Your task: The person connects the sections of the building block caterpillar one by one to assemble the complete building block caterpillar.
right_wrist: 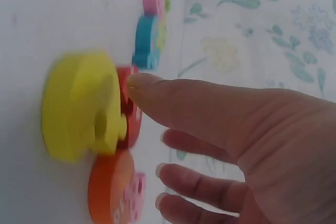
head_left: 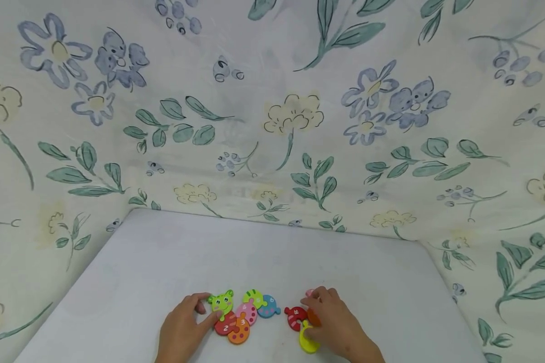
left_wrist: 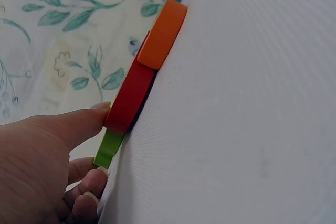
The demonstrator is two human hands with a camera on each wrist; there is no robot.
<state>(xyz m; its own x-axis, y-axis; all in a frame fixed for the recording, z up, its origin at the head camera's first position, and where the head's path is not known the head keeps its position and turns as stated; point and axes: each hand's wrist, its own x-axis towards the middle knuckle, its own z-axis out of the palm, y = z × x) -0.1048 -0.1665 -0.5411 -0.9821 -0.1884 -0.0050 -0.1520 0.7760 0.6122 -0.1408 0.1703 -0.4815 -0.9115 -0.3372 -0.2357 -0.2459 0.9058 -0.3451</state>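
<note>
A smooth, bright green piece shaped like a smiling animal head (head_left: 221, 302) is pinched by the left hand (head_left: 181, 325), with the thumb on one side and the fingers (head_left: 195, 298) on the other. Just below it a red round piece with a white 2 (head_left: 224, 323) is touched by the green chin. Next in the curvy row are found an orange round piece with a 3 and red dots (head_left: 239, 333), a pink round piece with dots (head_left: 246, 313), a light green striped piece (head_left: 253, 298) and a blue round piece with a small knob (head_left: 267, 307). A bare gap is left between the blue knob and a red round piece with a white 8 (head_left: 295, 318). Beside the red 8, a plain yellow round piece with a knob (right_wrist: 79, 108) and a darker orange round piece (right_wrist: 105, 190) are seen, with a small pink piece (right_wrist: 137, 195) past the orange one. The right hand (head_left: 338, 325) is held over this group, its fingers spread and loosely bent with nothing gripped; whether the yellow piece is touched by its thumb cannot be told. Part of the darker orange piece is covered by this hand. Everything is laid on a white counter (head_left: 186, 252), and a pale cloth wall with painted flowers and leaves (head_left: 254, 45) is set behind and at both sides.
</note>
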